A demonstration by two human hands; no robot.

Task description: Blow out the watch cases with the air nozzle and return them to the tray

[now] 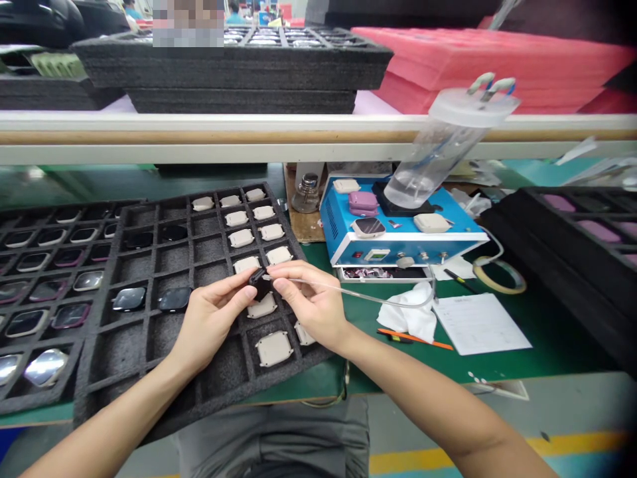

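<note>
My left hand (213, 318) pinches a small black watch case (259, 285) between thumb and fingers, tilted above the foam tray. In my right hand (311, 299) is the tip end of a thin clear tube (363, 294), held right at the edge of the black case. Whether the tip touches the case I cannot tell. Beneath both hands lies a dark foam tray (209, 224) with square compartments. Beige watch cases (275, 348) fill its right columns, partly hidden by my right hand. A few dark watch cases (174, 299) rest in its left columns.
A second foam tray (74, 345) with watch cases adjoins on the left. A blue dispenser box (403, 242) carries a clear cylinder (432, 153) and several cases. White tissue (411, 311), a paper sheet (480, 323) and a tape roll (500, 275) lie nearby. A shelf rail (199, 137) crosses behind.
</note>
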